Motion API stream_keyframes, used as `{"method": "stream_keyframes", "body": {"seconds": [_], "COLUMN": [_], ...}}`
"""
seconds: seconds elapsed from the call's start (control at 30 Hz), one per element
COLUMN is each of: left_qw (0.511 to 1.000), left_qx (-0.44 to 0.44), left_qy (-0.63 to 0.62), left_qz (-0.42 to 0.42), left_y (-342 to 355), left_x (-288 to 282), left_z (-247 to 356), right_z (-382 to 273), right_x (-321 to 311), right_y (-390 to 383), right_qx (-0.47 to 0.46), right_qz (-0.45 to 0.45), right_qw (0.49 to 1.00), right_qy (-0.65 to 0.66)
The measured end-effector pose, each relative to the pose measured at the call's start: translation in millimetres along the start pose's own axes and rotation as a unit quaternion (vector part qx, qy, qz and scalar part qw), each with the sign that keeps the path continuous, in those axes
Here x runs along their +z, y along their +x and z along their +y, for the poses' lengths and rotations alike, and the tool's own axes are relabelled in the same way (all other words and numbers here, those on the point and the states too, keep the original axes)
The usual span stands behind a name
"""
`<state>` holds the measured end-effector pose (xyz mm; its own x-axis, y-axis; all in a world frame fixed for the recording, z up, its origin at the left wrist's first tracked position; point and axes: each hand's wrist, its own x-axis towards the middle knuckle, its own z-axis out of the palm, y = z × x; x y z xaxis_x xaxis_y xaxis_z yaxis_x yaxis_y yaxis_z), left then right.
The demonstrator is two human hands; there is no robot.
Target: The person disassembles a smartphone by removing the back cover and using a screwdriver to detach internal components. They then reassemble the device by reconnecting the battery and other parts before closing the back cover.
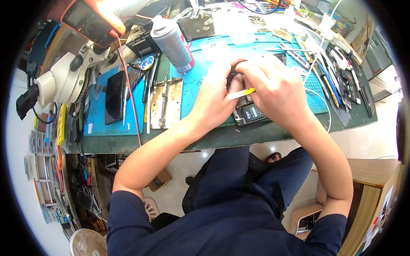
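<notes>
Over the blue work mat [200, 55] my two hands meet, fingers bent and fingertips close together. My left hand [218, 94] is closed in a pinch; a small dark thing shows between the fingertips, too hidden to name. From beneath the curled fingers of my right hand [277, 87] a slim white-and-yellow stick [241, 93] sticks out, its yellow end at that hand and its white end pointing to my left hand. Directly below lies an opened phone [251, 112] with its dark battery and inner parts bare. My right hand covers much of it.
A spray can [175, 45] stands left of my hands, near a metal clamp fixture [164, 102]. Farther left lie a dark phone [115, 98] and a microscope [64, 81]. A multimeter [94, 23] trails a red lead. Tweezers and tools [329, 81] crowd the right side.
</notes>
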<state>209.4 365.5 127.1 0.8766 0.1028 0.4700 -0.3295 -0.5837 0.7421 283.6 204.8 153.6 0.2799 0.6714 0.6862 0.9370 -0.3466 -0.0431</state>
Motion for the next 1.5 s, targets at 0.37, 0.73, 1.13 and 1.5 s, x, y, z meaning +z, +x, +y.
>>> {"method": "stream_keyframes", "body": {"seconds": [0.37,0.73,1.13,1.5], "left_qw": [0.999,1.000,1.000,0.999], "left_qx": [0.017,0.010,0.008,-0.031], "left_qy": [0.034,0.012,0.019,-0.036], "left_qz": [0.000,0.014,0.011,0.027], "left_y": [-1,0,0,0], "left_x": [-1,2,1,3], "left_z": [-2,-4,-2,0], "right_z": [-8,12,32,24], "right_x": [0,-23,-45,-49], "right_y": [-5,-7,-16,-21], "right_qx": [0.174,0.286,0.365,0.360], "right_qz": [0.030,-0.019,-0.054,-0.116], "right_qw": [0.979,0.957,0.929,0.926], "right_qy": [0.106,0.037,0.014,0.006]}}
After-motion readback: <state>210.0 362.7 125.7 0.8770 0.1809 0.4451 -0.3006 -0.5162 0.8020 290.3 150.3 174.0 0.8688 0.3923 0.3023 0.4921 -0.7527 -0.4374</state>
